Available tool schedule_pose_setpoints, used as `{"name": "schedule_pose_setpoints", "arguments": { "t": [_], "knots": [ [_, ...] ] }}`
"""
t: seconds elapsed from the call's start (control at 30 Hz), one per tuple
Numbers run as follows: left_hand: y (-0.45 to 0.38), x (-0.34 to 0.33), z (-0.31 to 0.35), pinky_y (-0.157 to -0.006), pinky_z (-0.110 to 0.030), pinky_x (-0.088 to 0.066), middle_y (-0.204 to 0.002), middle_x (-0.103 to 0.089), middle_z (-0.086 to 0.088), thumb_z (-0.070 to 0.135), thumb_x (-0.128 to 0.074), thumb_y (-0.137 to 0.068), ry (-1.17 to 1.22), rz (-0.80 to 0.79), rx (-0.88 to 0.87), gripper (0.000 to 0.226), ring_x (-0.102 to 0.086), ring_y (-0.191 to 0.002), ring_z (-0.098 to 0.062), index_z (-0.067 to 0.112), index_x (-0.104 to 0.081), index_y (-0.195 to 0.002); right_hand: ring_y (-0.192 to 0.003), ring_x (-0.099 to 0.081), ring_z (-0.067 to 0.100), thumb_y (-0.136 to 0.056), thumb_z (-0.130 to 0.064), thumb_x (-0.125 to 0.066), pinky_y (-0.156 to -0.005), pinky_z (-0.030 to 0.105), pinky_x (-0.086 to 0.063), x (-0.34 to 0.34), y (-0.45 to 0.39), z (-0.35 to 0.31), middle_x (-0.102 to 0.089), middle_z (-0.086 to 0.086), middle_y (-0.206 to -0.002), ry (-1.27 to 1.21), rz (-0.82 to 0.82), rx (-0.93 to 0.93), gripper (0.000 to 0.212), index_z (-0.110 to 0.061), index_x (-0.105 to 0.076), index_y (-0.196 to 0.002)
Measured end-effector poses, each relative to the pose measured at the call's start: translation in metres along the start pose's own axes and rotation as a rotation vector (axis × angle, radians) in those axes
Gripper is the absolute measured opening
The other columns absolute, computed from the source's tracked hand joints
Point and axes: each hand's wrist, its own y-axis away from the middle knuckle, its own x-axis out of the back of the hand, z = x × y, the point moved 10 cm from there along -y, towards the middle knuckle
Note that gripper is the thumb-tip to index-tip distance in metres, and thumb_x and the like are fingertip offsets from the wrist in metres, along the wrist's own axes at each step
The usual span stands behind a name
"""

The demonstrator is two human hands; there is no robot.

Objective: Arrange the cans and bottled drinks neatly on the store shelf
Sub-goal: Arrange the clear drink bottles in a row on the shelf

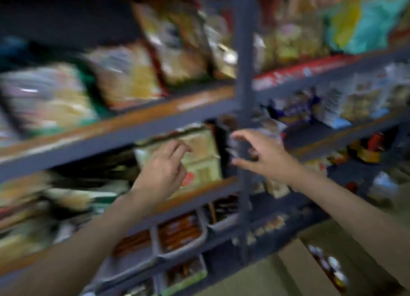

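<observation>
The view is heavily blurred. My left hand (164, 169) reaches to the middle shelf, its loosely bent fingers in front of a pale yellow-green packet (204, 155); I cannot tell whether they touch it. My right hand (264, 155) is spread beside the grey upright post (244, 95), thumb and fingers apart with nothing between them. Several can tops (328, 267) show in a cardboard box (295, 264) at the lower right, well below both hands. No bottle is clearly visible.
Grey metal shelves with orange edge strips (124, 122) hold bagged snacks above and on the left. Grey trays (179, 233) of small packets fill the lower shelf. More packets and boxes crowd the right bay.
</observation>
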Motion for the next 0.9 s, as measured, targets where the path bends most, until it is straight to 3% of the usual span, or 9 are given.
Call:
{"name": "schedule_pose_setpoints", "arguments": {
  "t": [0.17,0.3,0.4,0.5,0.67,0.8,0.9],
  "knots": [
    [0.060,0.257,-0.114,-0.074,-0.041,-0.038,-0.097,-0.057,-0.021,0.016,-0.038,-0.074,-0.277,0.279,0.183,0.038,-0.057,-0.083,-0.038,0.000,-0.059,-0.101,-0.129,-0.036,0.022,-0.085,-0.034,-0.059,-0.102,0.017,-0.019,-0.025,-0.088,-0.261,-0.045,0.011,-0.136,0.102,0.019,0.387,0.053,-0.008,-0.050,-0.131],
    [0.090,0.386,-0.170,-0.071,-0.046,-0.046,-0.099,-0.056,-0.019,0.009,-0.045,-0.076,-0.399,0.486,0.277,0.032,-0.055,-0.085,-0.040,0.000,-0.058,-0.104,-0.125,-0.032,0.015,-0.090,-0.030,-0.060,-0.100,0.014,-0.017,-0.006,-0.146,-0.401,-0.045,0.007,-0.134,0.167,0.137,0.597,0.044,-0.011,-0.052,-0.129],
    [0.119,0.446,-0.207,-0.077,-0.044,-0.039,-0.108,-0.053,-0.015,-0.001,-0.052,-0.080,-0.474,0.609,0.295,0.032,-0.051,-0.096,-0.037,0.003,-0.054,-0.112,-0.133,-0.022,0.009,-0.094,-0.031,-0.058,-0.101,0.015,-0.017,-0.004,-0.181,-0.460,-0.033,-0.003,-0.142,0.217,0.136,0.693,0.045,-0.019,-0.044,-0.135],
    [0.155,0.493,-0.242,-0.086,-0.048,-0.038,-0.122,-0.051,-0.016,-0.001,-0.059,-0.079,-0.582,0.706,0.351,0.041,-0.046,-0.109,-0.036,0.003,-0.052,-0.119,-0.134,-0.026,0.016,-0.092,-0.032,-0.060,-0.106,0.024,-0.023,-0.002,-0.216,-0.512,-0.035,0.002,-0.142,0.276,0.225,0.796,0.047,-0.016,-0.046,-0.134],
    [0.194,0.559,-0.311,-0.096,-0.057,-0.037,-0.137,-0.042,-0.021,0.010,-0.061,-0.083,-0.649,0.705,0.516,0.051,-0.040,-0.121,-0.043,0.002,-0.046,-0.131,-0.134,-0.029,0.020,-0.090,-0.028,-0.063,-0.106,0.022,-0.020,-0.009,-0.267,-0.606,-0.037,0.007,-0.141,0.220,0.310,0.892,0.048,-0.011,-0.048,-0.133],
    [0.201,0.599,-0.345,-0.102,-0.049,-0.034,-0.142,-0.035,-0.023,0.014,-0.060,-0.087,-0.592,0.761,0.510,0.055,-0.036,-0.126,-0.042,0.001,-0.040,-0.137,-0.129,-0.037,0.016,-0.089,-0.026,-0.065,-0.103,0.018,-0.025,-0.031,-0.298,-0.666,-0.035,0.004,-0.140,0.066,0.272,0.943,0.057,-0.014,-0.040,-0.138],
    [0.193,0.598,-0.371,-0.109,-0.042,-0.025,-0.152,-0.021,-0.017,0.017,-0.062,-0.087,-0.525,0.717,0.484,0.067,-0.026,-0.136,-0.038,0.010,-0.029,-0.146,-0.133,-0.031,0.009,-0.092,-0.030,-0.060,-0.103,0.018,-0.027,-0.054,-0.318,-0.687,-0.025,-0.005,-0.148,-0.108,0.212,0.842,0.066,-0.025,-0.024,-0.146]
  ]
}}
